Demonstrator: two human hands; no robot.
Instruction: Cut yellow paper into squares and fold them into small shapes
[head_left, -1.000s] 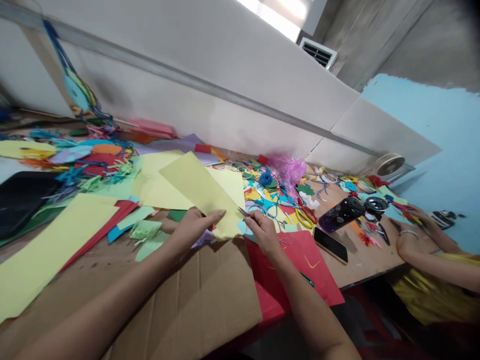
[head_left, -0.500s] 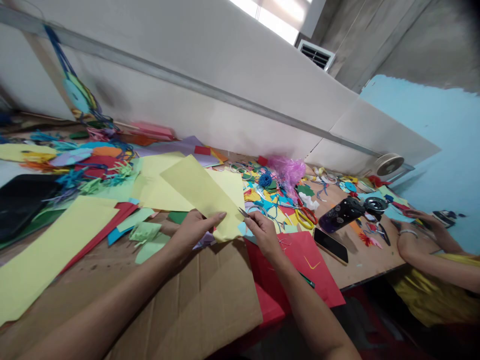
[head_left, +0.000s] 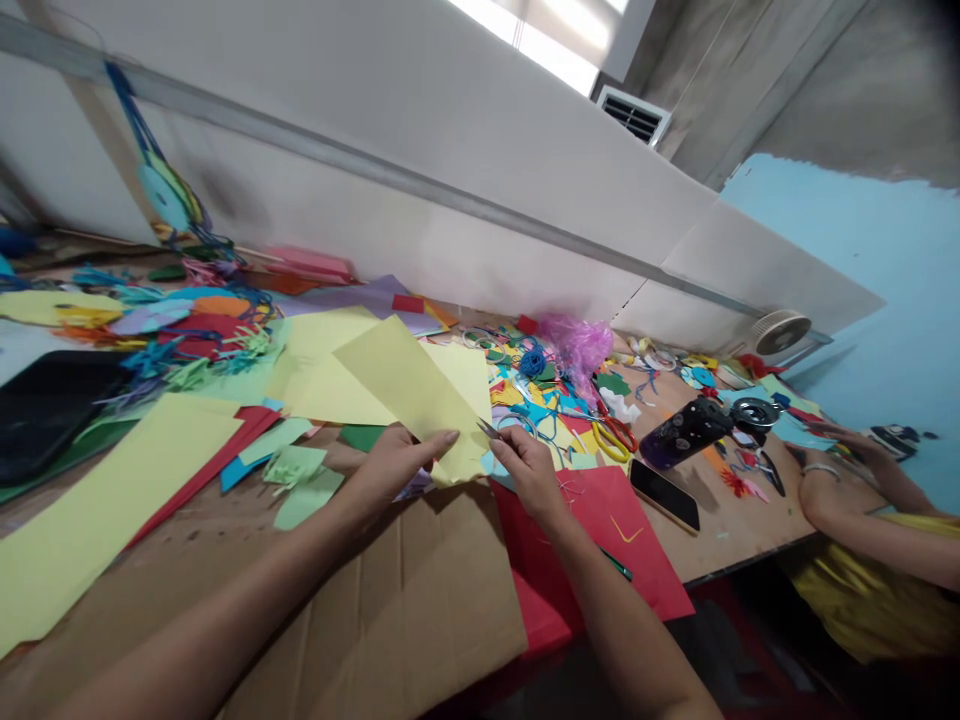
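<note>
My left hand [head_left: 397, 462] pinches a sheet of yellow paper [head_left: 397, 370] near its lower edge, thumb on top. The sheet slants up and to the left over other yellow sheets [head_left: 319, 365]. My right hand [head_left: 527, 465] is closed on scissors [head_left: 489, 429]; only their pointed blades show past the fingers, and the handles are hidden by the hand. The blade tips are at the right edge of the paper; I cannot tell whether they touch it. Beneath my hands lie a brown cardboard sheet [head_left: 420, 590] and red paper [head_left: 600, 540].
Colourful paper scraps and yarn crowd the table's back, with a blue yarn ball [head_left: 532, 361] and pink plastic bag [head_left: 577, 345]. At right are orange-handled scissors [head_left: 616, 440], a phone [head_left: 664, 495], a dark bottle [head_left: 684, 432] and another person's arm [head_left: 862, 520]. A black tray-like object [head_left: 60, 410] lies left.
The whole view has shifted slightly. Both hands keep hold of the paper and scissors, with almost no visible movement.
</note>
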